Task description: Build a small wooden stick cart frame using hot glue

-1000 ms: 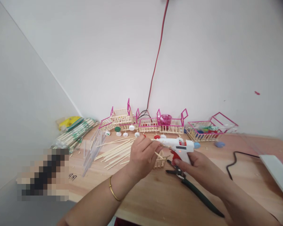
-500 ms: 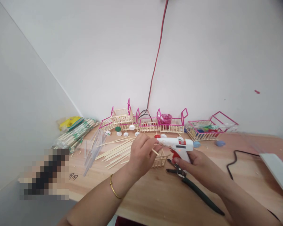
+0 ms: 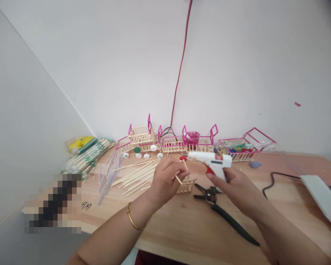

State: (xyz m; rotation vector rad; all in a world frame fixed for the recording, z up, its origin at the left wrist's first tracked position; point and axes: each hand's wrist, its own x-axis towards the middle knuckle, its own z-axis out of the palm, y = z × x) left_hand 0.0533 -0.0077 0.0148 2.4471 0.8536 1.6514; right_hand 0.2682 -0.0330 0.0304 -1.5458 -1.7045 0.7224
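Observation:
My right hand [image 3: 234, 186] is wrapped round a white hot glue gun [image 3: 223, 162] with a red trigger, its nozzle pointing left. My left hand [image 3: 167, 180], with a gold bangle at the wrist, pinches a short wooden stick [image 3: 178, 180] between thumb and fingers. Another thin stick [image 3: 185, 164] stands up by the fingertips; what supports it is hidden. Just behind and below those fingers sits a small wooden-stick frame [image 3: 186, 187] on the table. Dark-handled pliers [image 3: 209, 197] lie under the glue gun, jaws apart.
Loose wooden sticks [image 3: 139, 178] and clear glue sticks [image 3: 110, 178] lie to the left. Pink-trimmed stick carts [image 3: 173, 144] line the wall, with a pink cup [image 3: 193, 138] among them. A black cable [image 3: 273, 178] and a white bar [image 3: 320, 198] are at right.
The glue gun has moved right and slightly up, so its nozzle is now away from my left fingertips. My left hand has barely moved and still pinches the stick.

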